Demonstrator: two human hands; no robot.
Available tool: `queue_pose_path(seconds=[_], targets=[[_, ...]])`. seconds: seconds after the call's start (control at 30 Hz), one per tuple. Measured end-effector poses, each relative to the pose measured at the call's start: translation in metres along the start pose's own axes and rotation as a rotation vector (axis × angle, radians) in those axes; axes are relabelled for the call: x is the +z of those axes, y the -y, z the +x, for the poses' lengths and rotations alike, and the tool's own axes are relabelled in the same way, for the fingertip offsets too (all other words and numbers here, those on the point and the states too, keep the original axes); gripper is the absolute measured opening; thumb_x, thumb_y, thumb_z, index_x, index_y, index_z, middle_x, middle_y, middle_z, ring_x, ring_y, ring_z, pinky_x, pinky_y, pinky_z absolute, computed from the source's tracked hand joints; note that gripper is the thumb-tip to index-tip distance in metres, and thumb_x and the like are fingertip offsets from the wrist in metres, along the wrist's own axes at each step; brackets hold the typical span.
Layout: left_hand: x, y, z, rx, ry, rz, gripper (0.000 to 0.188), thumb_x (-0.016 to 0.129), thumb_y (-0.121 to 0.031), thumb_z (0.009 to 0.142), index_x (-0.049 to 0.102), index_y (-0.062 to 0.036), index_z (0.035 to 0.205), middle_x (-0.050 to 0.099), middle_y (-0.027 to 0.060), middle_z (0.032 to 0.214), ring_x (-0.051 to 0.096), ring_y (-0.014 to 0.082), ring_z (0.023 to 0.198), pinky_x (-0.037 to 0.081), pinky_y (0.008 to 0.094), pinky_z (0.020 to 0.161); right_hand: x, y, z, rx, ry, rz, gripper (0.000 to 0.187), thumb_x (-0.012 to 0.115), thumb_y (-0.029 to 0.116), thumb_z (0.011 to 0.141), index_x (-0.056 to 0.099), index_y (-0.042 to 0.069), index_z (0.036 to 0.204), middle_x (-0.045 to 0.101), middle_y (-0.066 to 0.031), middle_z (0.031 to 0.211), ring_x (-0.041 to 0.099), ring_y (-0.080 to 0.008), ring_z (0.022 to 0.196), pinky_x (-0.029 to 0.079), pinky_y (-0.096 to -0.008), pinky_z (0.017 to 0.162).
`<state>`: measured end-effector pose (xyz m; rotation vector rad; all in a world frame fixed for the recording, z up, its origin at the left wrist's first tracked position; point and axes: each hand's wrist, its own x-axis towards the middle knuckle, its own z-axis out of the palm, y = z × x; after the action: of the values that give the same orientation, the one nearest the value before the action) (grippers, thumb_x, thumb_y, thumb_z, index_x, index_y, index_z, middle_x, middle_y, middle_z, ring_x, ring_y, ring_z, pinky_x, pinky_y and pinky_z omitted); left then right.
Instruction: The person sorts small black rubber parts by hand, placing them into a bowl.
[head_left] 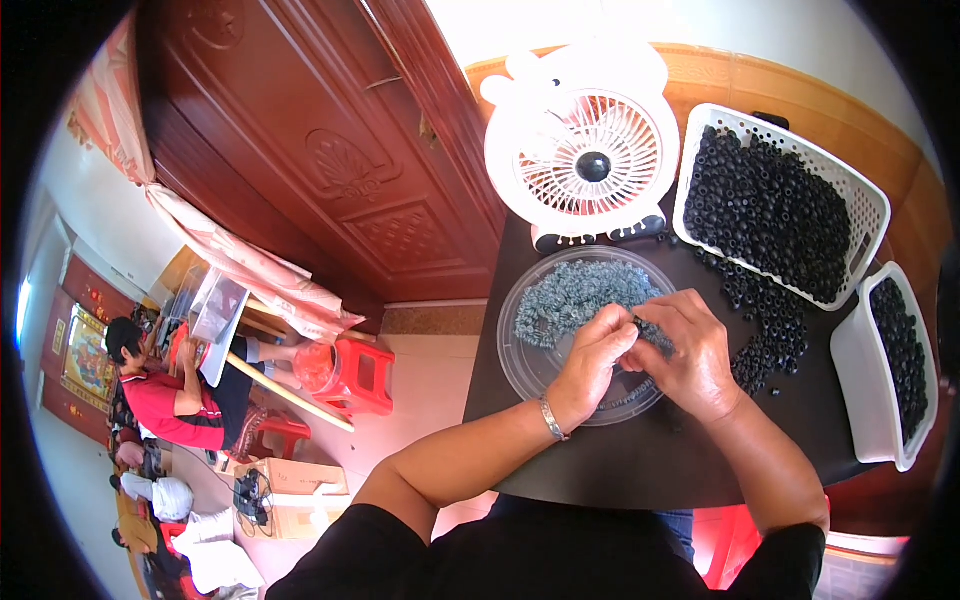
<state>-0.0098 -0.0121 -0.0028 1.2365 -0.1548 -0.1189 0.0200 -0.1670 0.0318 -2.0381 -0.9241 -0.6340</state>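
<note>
Over the right part of a clear round plastic tub (512,372), my left hand (590,368) and my right hand (700,358) meet with their fingertips together. Both are closed in a pinch. What they hold is small and mostly covered by the fingers; a greyish bit shows by the right fingers, too little to name. Many small blue-grey pieces (575,300) are heaped in the far part of the tub. Just beyond my right hand, small black ring-like parts (775,345) lie loose on the dark table (640,470).
A white perforated basket (870,205) of black parts stands far right, a white bin (855,375) of them nearer. Behind the tub is a white animal-shaped fan (580,150). Left on the floor are a red stool (362,378) and cardboard boxes (300,478); another person (185,400) sits farther off.
</note>
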Motion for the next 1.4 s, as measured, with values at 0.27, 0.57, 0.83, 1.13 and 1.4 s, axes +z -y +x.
queue_pose_path(seconds=[0.27, 0.57, 0.83, 1.13, 1.4], targets=[[0.004, -0.002, 0.0, -0.099, 0.013, 0.021, 0.023, 0.045, -0.026, 0.097, 0.052, -0.0038, 0.1, 0.056, 0.0034, 0.08, 0.053, 0.0107, 0.07, 0.044, 0.0245, 0.067, -0.001, -0.001, 0.001, -0.04, 0.002, -0.083, 0.027, 0.072, 0.008, 0.065, 0.065, 0.005, 0.091, 0.063, -0.0087, 0.088, 0.061, -0.028, 0.082, 0.05, -0.0368, 0.072], [0.006, 0.001, -0.001, 0.022, -0.016, 0.117, 0.029, 0.042, -0.028, 0.098, 0.055, -0.002, 0.097, 0.057, 0.0021, 0.072, 0.051, 0.0074, 0.06, 0.042, 0.0206, 0.056, 0.002, 0.001, -0.001, -0.071, 0.024, -0.107, 0.027, 0.07, 0.006, 0.065, 0.063, 0.003, 0.091, 0.062, -0.0101, 0.087, 0.06, -0.0293, 0.08, 0.05, -0.0376, 0.071], [0.01, 0.002, -0.005, 0.027, -0.061, 0.111, 0.029, 0.044, -0.028, 0.098, 0.056, -0.002, 0.096, 0.056, 0.0015, 0.072, 0.051, 0.0066, 0.059, 0.042, 0.0195, 0.054, 0.003, 0.001, -0.001, -0.113, 0.023, -0.099, 0.024, 0.067, 0.003, 0.066, 0.062, 0.003, 0.089, 0.06, -0.0103, 0.083, 0.059, -0.0296, 0.078, 0.05, -0.037, 0.069], [0.005, 0.003, -0.004, -0.026, -0.04, 0.1, 0.029, 0.043, -0.026, 0.098, 0.056, -0.0001, 0.104, 0.059, 0.0038, 0.078, 0.054, 0.01, 0.066, 0.044, 0.0226, 0.062, 0.002, -0.001, 0.0, -0.113, 0.058, -0.09, 0.025, 0.067, 0.003, 0.066, 0.062, 0.003, 0.091, 0.06, -0.0098, 0.085, 0.058, -0.0292, 0.08, 0.049, -0.0374, 0.07], [0.002, -0.002, -0.002, -0.005, 0.017, 0.046, 0.027, 0.046, -0.024, 0.097, 0.054, -0.0001, 0.106, 0.057, 0.0033, 0.082, 0.053, 0.0095, 0.073, 0.044, 0.0235, 0.069, -0.001, -0.001, 0.001, -0.026, 0.034, 0.003, 0.03, 0.073, 0.007, 0.065, 0.063, 0.006, 0.093, 0.063, -0.0091, 0.088, 0.06, -0.029, 0.082, 0.05, -0.0371, 0.071]])
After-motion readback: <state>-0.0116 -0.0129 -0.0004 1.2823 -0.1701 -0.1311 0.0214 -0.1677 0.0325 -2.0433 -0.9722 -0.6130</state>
